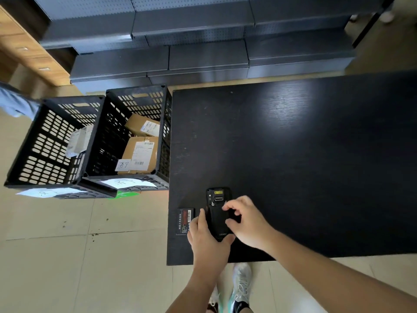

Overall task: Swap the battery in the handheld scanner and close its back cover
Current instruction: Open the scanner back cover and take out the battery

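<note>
Black scanner face down at the near left corner of the dark table, both my hands on it.

From my head camera: my left hand (204, 236) grips the scanner (218, 213) along its left edge and bottom; my right hand (244, 219) pinches its back cover (219, 219) with curled fingertips. A loose battery (185, 220) lies just left on the table (304, 166).
</note>
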A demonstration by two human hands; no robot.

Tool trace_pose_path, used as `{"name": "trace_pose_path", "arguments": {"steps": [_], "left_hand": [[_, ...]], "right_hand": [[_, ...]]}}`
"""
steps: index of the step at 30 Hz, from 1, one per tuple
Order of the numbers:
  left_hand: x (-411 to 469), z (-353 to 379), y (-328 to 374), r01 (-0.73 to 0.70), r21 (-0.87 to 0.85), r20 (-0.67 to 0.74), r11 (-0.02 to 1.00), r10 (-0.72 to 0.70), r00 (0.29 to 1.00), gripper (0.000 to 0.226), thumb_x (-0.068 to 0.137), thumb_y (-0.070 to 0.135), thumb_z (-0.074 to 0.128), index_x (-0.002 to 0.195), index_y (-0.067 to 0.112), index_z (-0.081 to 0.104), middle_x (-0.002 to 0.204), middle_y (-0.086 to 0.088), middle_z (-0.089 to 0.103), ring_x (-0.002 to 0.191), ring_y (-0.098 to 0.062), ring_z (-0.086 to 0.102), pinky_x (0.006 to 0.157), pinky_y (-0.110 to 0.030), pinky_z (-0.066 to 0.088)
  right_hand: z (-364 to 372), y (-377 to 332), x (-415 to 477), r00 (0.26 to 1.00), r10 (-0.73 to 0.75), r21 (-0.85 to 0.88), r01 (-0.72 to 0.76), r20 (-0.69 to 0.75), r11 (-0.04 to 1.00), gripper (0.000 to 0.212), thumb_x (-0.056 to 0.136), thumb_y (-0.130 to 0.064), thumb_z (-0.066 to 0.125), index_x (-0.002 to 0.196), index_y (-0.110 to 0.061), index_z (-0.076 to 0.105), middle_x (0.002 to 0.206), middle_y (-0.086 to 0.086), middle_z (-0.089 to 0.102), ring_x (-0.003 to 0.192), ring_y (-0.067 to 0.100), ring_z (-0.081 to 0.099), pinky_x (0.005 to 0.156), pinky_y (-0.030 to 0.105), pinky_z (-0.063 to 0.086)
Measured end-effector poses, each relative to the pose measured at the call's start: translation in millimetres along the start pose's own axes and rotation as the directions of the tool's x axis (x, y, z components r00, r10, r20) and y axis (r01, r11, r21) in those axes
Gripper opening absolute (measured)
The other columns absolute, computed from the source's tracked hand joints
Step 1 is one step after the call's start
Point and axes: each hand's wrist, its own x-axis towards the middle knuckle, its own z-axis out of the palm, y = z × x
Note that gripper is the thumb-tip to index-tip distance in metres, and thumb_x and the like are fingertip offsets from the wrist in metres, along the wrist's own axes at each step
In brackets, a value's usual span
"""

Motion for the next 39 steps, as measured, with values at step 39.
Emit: {"name": "trace_pose_path", "arguments": {"steps": [39], "left_hand": [[12.7, -16.2, -9.5, -0.142, -0.159, 0.114, 0.977, 0.161, 0.980, 0.088, 0.072, 0.004, 0.076, 0.146, 0.032, 0.039, 0.108, 0.020, 0.045, 0.098, -0.001, 0.053, 0.080, -0.006, 0.042]], "right_hand": [[22.0, -27.1, -16.0, 0.870, 0.361, 0.444, -0.192, -0.336, 0.875, 0.028, 0.076, -0.014, 0.079, 0.100, -0.027, 0.072, 0.080, -0.012, 0.073, 0.073, -0.008, 0.066, 0.064, 0.004, 0.048]]}}
